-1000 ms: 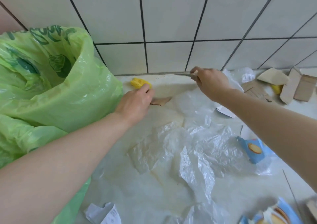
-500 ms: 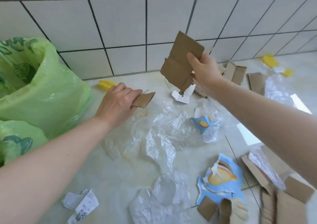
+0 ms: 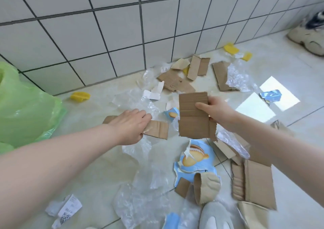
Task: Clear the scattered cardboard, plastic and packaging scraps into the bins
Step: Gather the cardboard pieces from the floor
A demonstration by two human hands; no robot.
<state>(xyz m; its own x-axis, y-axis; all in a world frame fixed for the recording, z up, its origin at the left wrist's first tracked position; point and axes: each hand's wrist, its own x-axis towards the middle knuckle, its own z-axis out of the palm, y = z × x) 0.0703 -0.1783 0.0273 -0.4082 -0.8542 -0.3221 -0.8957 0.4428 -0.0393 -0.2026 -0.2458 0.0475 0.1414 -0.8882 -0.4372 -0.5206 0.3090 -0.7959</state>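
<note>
My right hand [image 3: 214, 112] grips a torn brown cardboard sheet [image 3: 193, 121] by its right edge and holds it upright above the floor. My left hand [image 3: 130, 126] is closed on a smaller cardboard strip [image 3: 157, 129], whose ends stick out on both sides of the hand. The two pieces almost touch at mid-frame. A green plastic bin bag [image 3: 22, 111] stands at the far left, to the left of my left arm. Clear plastic film [image 3: 140, 102] lies crumpled on the floor under and beyond my hands.
More cardboard scraps [image 3: 175, 82] lie along the tiled wall, and a large piece [image 3: 254, 185] sits at lower right. Blue biscuit wrapper [image 3: 194, 156], yellow scraps [image 3: 80, 96], a paper label [image 3: 67, 209], a grey slipper [image 3: 216, 216] and a shoe [image 3: 310, 35] are on the floor.
The view has swung right and away from the green bag. My right hand has lowered the cardboard sheet toward the left hand, which has lifted its strip off the floor.
</note>
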